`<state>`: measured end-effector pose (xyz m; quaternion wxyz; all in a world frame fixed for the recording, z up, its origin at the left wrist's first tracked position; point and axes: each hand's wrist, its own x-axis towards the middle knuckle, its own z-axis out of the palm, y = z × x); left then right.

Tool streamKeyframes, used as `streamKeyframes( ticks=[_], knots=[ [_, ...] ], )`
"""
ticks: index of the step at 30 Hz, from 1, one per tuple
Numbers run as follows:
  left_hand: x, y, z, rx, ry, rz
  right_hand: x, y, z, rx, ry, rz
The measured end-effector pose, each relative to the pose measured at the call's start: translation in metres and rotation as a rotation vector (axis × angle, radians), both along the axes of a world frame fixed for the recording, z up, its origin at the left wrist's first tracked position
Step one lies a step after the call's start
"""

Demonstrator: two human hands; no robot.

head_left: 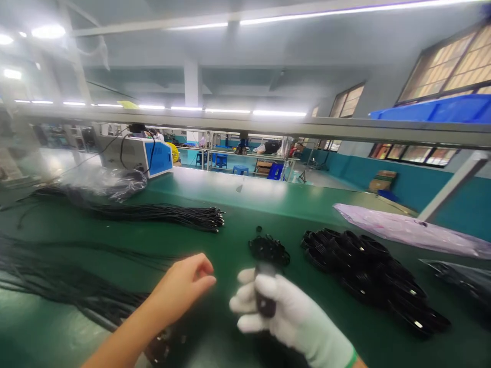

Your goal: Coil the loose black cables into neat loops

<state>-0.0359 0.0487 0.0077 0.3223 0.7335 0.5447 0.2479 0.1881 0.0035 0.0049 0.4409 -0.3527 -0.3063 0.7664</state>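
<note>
My left hand (187, 281) is bare and hovers over the green table with its fingers loosely curled. A gap shows between thumb and forefinger, with nothing visible in it. Black cables (76, 276) run beside and beneath that wrist. My right hand (276, 306), in a white glove, grips a small dark oblong part (265, 301) between thumb and fingers; blur hides its exact kind. Just beyond the glove is a pile of small black rings (269, 249). A heap of black curved pieces (364, 271) lies to its right.
Further back on the green table (238, 204) lies a bundle of black cables (172, 214) with metal-tipped ends. Clear plastic wrap (111, 184) and a blue-and-white machine (141, 156) are at left. A pinkish plastic bag (414, 230) lies at right, below a shelf beam (268, 121).
</note>
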Motion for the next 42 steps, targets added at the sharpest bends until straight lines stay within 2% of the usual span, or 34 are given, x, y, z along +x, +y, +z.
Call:
streamKeyframes(
  ticks=[3,5,8,11,18,22,25,29,31,33,35,37,40,42],
  knots=[
    [0.009,0.004,-0.012,-0.003,0.060,-0.067,0.031,0.006,0.009,-0.017,0.002,-0.238],
    [0.025,0.003,-0.019,0.017,0.083,-0.165,0.043,0.008,0.006,-0.043,-0.003,-0.323],
    [0.055,-0.001,-0.028,0.084,0.104,-0.312,0.045,0.009,-0.004,-0.068,-0.016,-0.333],
    [0.080,0.001,-0.033,0.100,0.109,-0.397,0.042,0.011,-0.010,-0.077,-0.033,-0.365],
    [0.110,0.023,-0.050,0.071,0.088,-0.387,0.047,0.011,-0.006,-0.066,-0.026,-0.395],
    [0.106,0.030,-0.054,-0.030,-0.033,-0.349,0.045,0.009,-0.010,-0.023,-0.082,-0.386],
    [0.092,0.025,-0.042,-0.180,-0.202,-0.295,0.037,0.010,-0.016,0.036,-0.140,-0.425],
    [0.083,0.006,-0.028,-0.430,-0.493,-0.258,0.017,0.015,-0.023,0.094,-0.226,-0.438],
    [0.085,-0.002,-0.032,-0.489,-0.605,-0.232,0.007,0.017,-0.026,0.117,-0.265,-0.420],
    [0.090,-0.006,-0.042,-0.526,-0.659,-0.207,-0.001,0.015,-0.030,0.135,-0.300,-0.408],
    [0.092,-0.007,-0.052,-0.534,-0.693,-0.178,-0.004,0.010,-0.033,0.124,-0.219,-0.383],
    [0.090,-0.007,-0.057,-0.525,-0.739,-0.146,-0.004,0.004,-0.033,0.083,-0.007,-0.308],
    [0.078,-0.013,-0.047,-0.586,-1.009,-0.163,0.000,-0.005,-0.029,0.071,0.276,-0.121],
    [0.067,-0.018,-0.033,-0.658,-1.164,-0.279,0.003,-0.008,-0.025,0.141,0.303,0.006]
  ],
)
